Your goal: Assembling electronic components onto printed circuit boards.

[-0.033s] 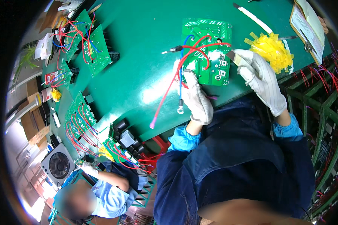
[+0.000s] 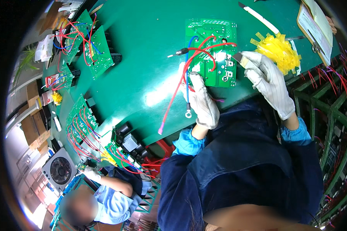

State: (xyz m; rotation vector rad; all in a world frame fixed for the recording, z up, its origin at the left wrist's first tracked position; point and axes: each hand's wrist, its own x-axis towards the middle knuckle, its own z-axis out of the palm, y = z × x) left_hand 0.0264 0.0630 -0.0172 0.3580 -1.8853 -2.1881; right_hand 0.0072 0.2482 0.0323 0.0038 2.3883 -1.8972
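A green circuit board (image 2: 216, 29) with solder joints facing up is held over the table, tilted slightly. Red and blue wires (image 2: 171, 102) run from it, one ending in a ring terminal (image 2: 188, 114). At its lower left edge, my left hand (image 2: 202, 102), in a white glove, is closed on the board; some fingers are hidden beneath it. Just beyond the board's right edge, my gloved right hand (image 2: 268, 79) pinches a short brush (image 2: 239, 57) with a dark tip and pale body. The tip points at the board, and I cannot tell whether it touches.
A heap of yellow tape strips (image 2: 279, 52) lies right of the board, near a clipboard (image 2: 314, 32). Farther up is a white-handled tool (image 2: 260, 17). More wired boards (image 2: 100, 50) stand at left. A co-worker (image 2: 115, 196) sits lower left by a fan (image 2: 61, 170). Green racks (image 2: 331, 111) hold wires at right.
The board has shifted slightly left and up, and its hanging wire ends have swung a little right. Both hands keep their grips.
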